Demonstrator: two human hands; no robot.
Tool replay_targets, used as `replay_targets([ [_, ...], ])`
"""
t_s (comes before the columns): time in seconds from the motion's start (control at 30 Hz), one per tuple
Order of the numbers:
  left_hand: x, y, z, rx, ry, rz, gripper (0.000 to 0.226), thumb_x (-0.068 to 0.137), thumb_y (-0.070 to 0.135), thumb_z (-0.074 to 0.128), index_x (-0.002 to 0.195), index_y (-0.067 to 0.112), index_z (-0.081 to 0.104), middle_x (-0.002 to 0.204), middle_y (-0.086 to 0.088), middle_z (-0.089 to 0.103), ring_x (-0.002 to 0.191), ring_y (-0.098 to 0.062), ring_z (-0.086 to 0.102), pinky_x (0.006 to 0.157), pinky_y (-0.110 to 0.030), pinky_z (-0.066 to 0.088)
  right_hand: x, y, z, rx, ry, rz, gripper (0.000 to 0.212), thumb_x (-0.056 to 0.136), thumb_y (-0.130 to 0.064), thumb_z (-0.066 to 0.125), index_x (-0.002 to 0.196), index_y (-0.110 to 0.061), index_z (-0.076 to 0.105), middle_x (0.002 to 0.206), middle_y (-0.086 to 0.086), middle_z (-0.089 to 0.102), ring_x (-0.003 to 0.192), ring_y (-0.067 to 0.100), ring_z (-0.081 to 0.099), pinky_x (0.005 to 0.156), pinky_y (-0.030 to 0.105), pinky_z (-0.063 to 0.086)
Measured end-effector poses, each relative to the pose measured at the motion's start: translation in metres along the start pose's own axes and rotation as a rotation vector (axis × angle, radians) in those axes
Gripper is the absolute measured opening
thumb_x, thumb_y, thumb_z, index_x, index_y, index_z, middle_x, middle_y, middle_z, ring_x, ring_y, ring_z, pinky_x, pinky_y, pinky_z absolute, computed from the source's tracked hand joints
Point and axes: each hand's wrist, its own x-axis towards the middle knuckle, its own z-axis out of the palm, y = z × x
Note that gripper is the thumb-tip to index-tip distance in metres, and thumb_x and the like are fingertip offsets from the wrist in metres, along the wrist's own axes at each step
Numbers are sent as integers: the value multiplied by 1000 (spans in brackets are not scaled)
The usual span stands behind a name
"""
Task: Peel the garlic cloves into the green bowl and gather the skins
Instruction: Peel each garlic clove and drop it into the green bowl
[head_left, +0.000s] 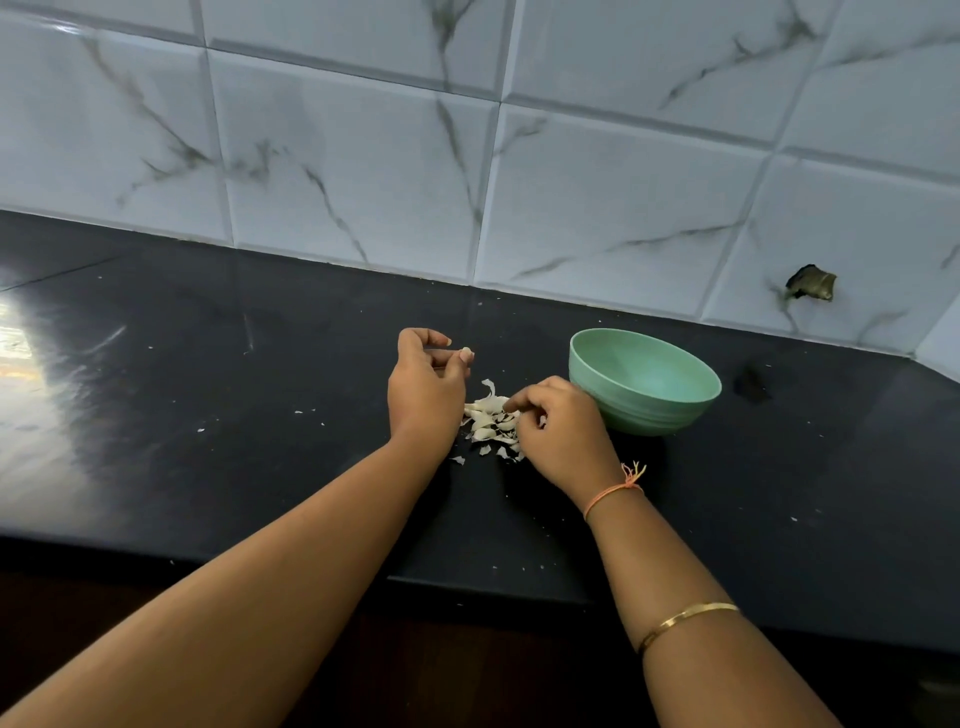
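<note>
Garlic clove (467, 355) is pinched between the thumb and a fingertip of the left hand (426, 387). It is held just beyond the hand, on the side towards the counter's back edge, and I note the other fingers of that hand are loosely curled.

Skins (488, 418) lie in a small pale heap on the black counter (208, 415), roughly midway between its front and back edges and directly between the two hands. The right hand (563, 434) sits over the heap's right side with fingers bent downward and fingertips at the skins. I cannot tell whether it grips any.

The green bowl (644, 382) stands upright just beside the right hand, nearer the back edge. Stray flakes (200, 429) dot the counter towards its left and front edges. An orange thread (613, 491) circles the right wrist, and a gold bangle (685, 618) sits further up the forearm.
</note>
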Motion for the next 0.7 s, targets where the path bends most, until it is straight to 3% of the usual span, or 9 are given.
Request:
replay_targets([
  [0.2,-1,0,0,-5,-12,-1,16,93,19,58,100,22,43,86,7,68,80,-9,64,66,-24,49,0,1,2,-103,-139,28,17,83,-19,60,96,-17,72,99,2,57,100,22,47,89,35,42],
  [0.33,-1,0,-1,14,-32,14,16,93,20,58,99,22,43,84,9,66,76,-6,62,61,-20,45,1,3,3,-135,-135,23,15,84,-22,63,96,-17,70,101,3,56,101,23,47,89,37,42],
  [0.47,-2,1,-1,30,-49,34,17,92,22,60,99,22,44,84,6,66,69,-4,59,59,-21,45,2,3,3,18,43,-42,9,83,-15,64,89,-10,69,91,6,60,87,22,55,79,36,47],
  [0.53,-3,1,-1,31,-54,38,17,92,22,60,99,23,44,85,4,67,69,-6,59,62,-26,49,2,1,0,144,157,-37,7,83,-9,63,88,-8,68,85,6,63,76,17,57,72,29,47],
  [0.7,-3,1,0,42,-61,49,18,92,23,61,99,22,44,86,3,67,72,-8,60,59,-23,47,4,1,1,268,215,-36,31,88,0,52,115,-11,63,79,4,58,74,14,55,72,22,45],
])
